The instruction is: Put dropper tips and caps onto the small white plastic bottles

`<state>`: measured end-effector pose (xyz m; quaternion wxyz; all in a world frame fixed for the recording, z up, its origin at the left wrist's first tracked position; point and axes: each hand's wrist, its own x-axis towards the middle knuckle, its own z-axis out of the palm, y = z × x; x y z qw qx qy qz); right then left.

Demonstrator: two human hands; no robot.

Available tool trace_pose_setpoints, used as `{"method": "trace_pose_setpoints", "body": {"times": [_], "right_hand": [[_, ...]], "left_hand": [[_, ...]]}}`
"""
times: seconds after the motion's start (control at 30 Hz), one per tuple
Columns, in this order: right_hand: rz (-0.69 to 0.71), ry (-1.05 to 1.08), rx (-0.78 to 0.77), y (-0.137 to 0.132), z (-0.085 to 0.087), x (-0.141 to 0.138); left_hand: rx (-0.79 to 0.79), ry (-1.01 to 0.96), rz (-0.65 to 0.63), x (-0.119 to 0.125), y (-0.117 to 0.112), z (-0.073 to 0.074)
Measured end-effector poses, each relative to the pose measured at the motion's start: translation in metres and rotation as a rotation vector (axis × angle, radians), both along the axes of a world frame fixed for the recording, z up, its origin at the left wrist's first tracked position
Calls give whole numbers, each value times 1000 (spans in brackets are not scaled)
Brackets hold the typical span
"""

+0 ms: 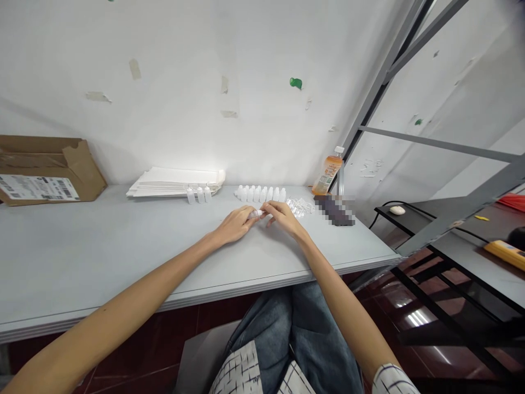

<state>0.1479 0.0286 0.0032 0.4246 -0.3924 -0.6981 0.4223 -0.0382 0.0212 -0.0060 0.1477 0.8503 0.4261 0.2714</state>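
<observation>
On a pale table (pixel 102 246), the left hand (pixel 233 224) and right hand (pixel 283 219) hold one small white bottle (pixel 255 214).

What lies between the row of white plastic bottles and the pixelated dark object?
In the head view, a heap of clear plastic pieces lies between the white plastic bottles and the pixelated dark object.

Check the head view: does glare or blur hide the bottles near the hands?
Head view: glare whitens the wall behind the white paper stack; the bottle row stays legible; the white item between the fingers is tiny; the wide lens bends the table edge.
</observation>
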Motion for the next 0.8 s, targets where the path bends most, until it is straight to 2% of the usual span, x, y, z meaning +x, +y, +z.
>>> {"method": "trace_pose_setpoints", "body": {"times": [0.1, 0.23, 0.33, 0.5, 0.7, 0.8], "right_hand": [[60, -68, 5, 0, -1, 0], [18, -185, 2, 6, -9, 0], [5, -156, 8, 7, -10, 1], [108, -55, -38, 1, -5, 0], [118, -153, -108, 3, -10, 0], [107, -160, -95, 2, -10, 1]], "left_hand": [[12, -16, -36, -2, 1, -2], [52, -33, -121, -2, 1, -3], [62, -43, -123, -2, 2, -3], [66, -56, -142, -4, 5, -5], [86, -27, -204, -6, 7, -10], [62, -41, -224, -7, 8, -9]]}}
